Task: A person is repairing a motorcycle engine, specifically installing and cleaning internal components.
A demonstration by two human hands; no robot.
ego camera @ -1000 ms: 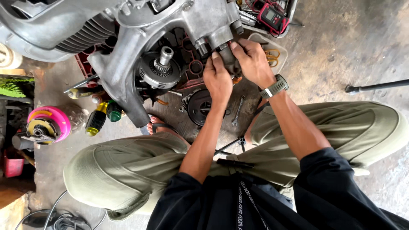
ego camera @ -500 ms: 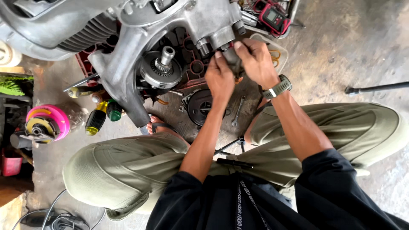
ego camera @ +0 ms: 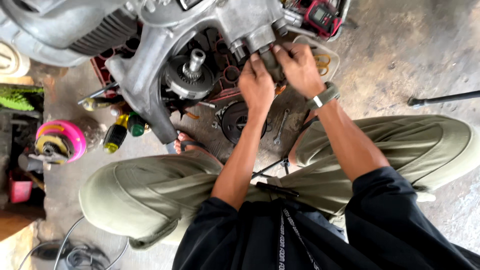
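While both hands grip engine case (ego camera: pixel 250 20), tray (ego camera: pixel 334 60) holds pliers (ego camera: pixel 322 61)

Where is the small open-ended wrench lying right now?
In the head view, the wrench lies on the floor just right of the dark round engine part, below the person's right hand and between the knees.

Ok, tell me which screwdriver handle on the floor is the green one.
The green handle lies right of the yellow-and-black handle, closer to the engine casing.
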